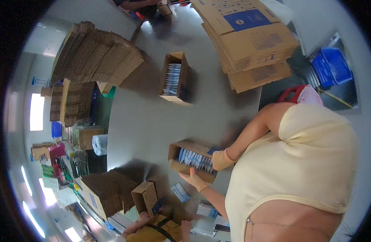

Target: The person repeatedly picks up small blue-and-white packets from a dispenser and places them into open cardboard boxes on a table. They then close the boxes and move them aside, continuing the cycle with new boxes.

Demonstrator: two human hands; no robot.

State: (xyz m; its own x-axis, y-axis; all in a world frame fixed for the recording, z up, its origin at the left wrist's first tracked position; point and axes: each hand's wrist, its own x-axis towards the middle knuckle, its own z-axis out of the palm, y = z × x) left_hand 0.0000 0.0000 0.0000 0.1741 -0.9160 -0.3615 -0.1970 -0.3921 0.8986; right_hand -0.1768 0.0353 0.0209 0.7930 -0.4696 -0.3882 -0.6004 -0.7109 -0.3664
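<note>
An open cardboard box (pixel 176 151) sits on the table before me, with a row of white-and-blue packets (pixel 192 158) standing on edge inside. My right hand (pixel 223 159), in a beige glove or cuff, reaches over the box's near end. Its fingers are hidden among the packets. Along the lower side of the box lies my left hand (pixel 196 179), fingers stretched and thumb raised, touching the cardboard without gripping it. Close by, a loose white-and-blue packet (pixel 180 192) rests flat on the table.
Another packet-filled box (pixel 182 70) stands farther up the metal table (pixel 141 121). Flattened cartons (pixel 254 44) lie stacked at upper right, with more folded cardboard (pixel 96 54) at upper left. Below, a co-worker's hand (pixel 143 218) is beside a smaller box (pixel 145 196). Blue baskets (pixel 332 66) stand at right.
</note>
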